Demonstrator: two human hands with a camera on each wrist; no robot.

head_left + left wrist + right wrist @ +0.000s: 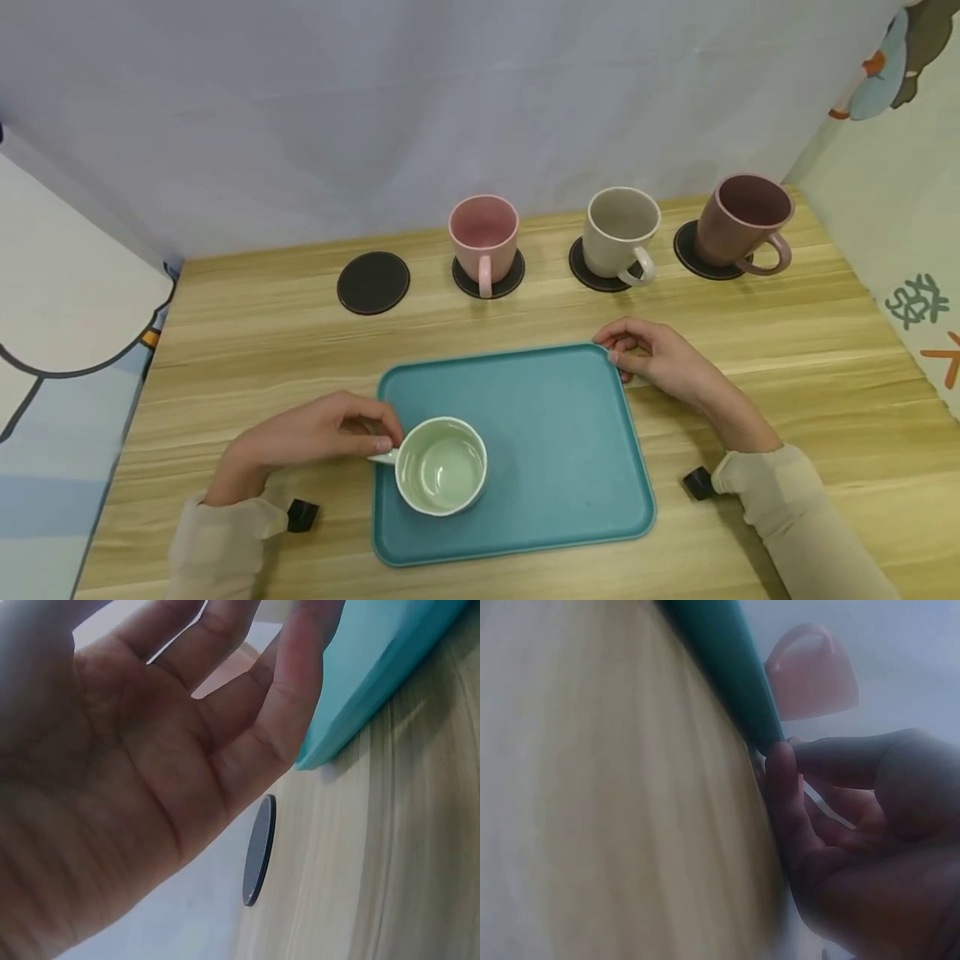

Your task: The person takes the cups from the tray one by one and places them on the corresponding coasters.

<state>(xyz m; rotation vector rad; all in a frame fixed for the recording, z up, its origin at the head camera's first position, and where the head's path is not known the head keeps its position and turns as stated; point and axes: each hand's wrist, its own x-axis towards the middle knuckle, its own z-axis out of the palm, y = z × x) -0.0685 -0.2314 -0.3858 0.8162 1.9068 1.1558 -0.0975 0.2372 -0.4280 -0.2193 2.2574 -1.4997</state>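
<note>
A pale green mug (pixel 441 467) stands upright on the left part of a teal tray (pixel 555 442), its handle pointing left. My left hand (pixel 330 429) has its thumb and forefinger at that handle and pinches it. In the left wrist view the palm and bent fingers of the left hand (pixel 165 742) show beside the tray edge, but the mug is hidden. At the tray's far right corner, my right hand (pixel 660 358) pinches the rim. The right wrist view shows the thumb and fingers of the right hand (pixel 855 817) meeting at the tray corner (pixel 761 720).
Along the back of the wooden table (pixel 262 333), a pink mug (pixel 486 242), a cream mug (pixel 617 237) and a dark mauve mug (pixel 738 225) stand on black coasters. A bare black coaster (pixel 373 283) lies left of them. A pale cloth (pixel 375 108) hangs behind.
</note>
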